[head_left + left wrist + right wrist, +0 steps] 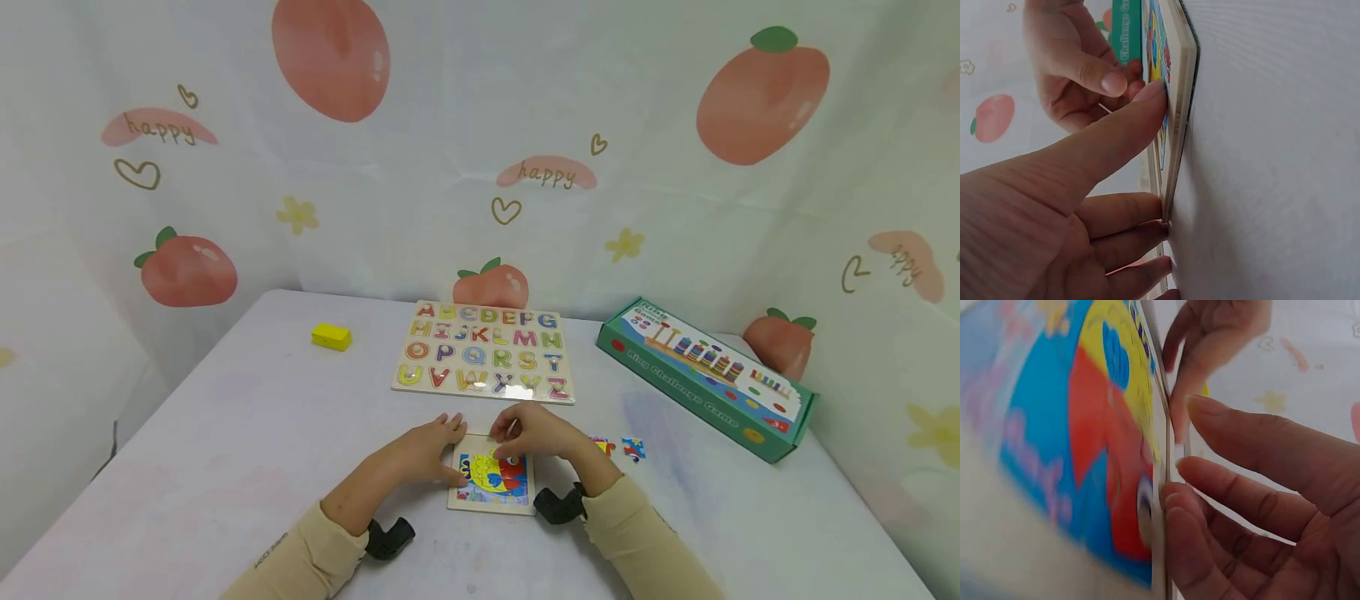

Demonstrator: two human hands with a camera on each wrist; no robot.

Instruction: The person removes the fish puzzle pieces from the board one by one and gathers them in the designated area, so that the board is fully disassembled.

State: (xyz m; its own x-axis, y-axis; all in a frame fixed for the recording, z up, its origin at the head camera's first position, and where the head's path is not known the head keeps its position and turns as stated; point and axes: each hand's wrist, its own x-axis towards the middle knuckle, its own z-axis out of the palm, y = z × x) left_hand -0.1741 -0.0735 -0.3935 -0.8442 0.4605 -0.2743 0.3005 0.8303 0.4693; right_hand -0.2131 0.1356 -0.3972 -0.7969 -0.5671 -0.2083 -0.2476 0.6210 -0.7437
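A small square jigsaw puzzle (pixel 492 507) in a pale wooden frame lies flat near the middle of the table. Its picture is a yellow and red fish on blue. My left hand (pixel 427 450) rests at its left side: the thumb touches the face near the edge, the fingertips lie by the far left corner. Loosely bent, my right hand (pixel 546 432) is over the far right part, its fingertips close to the frame's edge; I see nothing between its thumb and fingers. Two loose puzzle pieces (pixel 633 450) lie right of that hand, one partly hidden by the wrist.
Behind the puzzle lies a wooden alphabet board (pixel 480 395) with coloured letters. A green Ring Challenge Game box (pixel 705 375) sits at the back right, angled. At the back left is a yellow block (pixel 331 337). A printed cloth (pixel 435 167) hangs behind the table.
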